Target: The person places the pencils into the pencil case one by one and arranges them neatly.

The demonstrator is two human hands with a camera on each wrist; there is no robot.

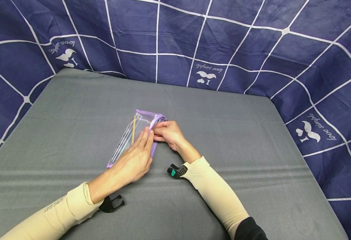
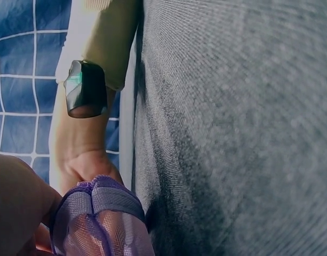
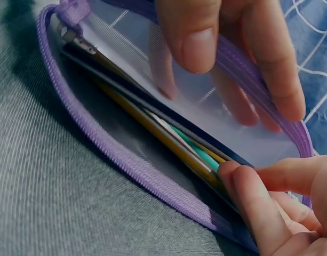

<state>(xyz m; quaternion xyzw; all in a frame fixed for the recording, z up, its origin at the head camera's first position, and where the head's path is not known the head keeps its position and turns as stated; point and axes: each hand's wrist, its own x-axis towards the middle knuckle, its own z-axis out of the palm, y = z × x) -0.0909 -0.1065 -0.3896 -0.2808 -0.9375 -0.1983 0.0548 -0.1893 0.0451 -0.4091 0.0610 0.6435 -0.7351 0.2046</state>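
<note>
A clear pencil pouch [image 1: 143, 116] with purple edging lies on the grey surface, its zipped mouth gaping in the right wrist view. Inside it are several slim sticks, among them a yellow pencil [image 3: 147, 130], a dark one [image 3: 152, 104] and a green one [image 3: 198, 149]. My left hand [image 1: 136, 156] lies over the pouch and pinches the wall of its mouth between thumb and fingers. My right hand [image 1: 169, 135] reaches into the mouth from the other side, with its fingertips [image 3: 240, 178] around the ends of the pencils. Part of the pencil bundle is hidden behind these fingers.
The grey cloth-covered surface [image 1: 223, 133] spreads around the pouch. A dark blue curtain [image 1: 178, 36] with white lines stands along the back and sides. Black wrist cameras [image 1: 176, 171] are strapped to both sleeves.
</note>
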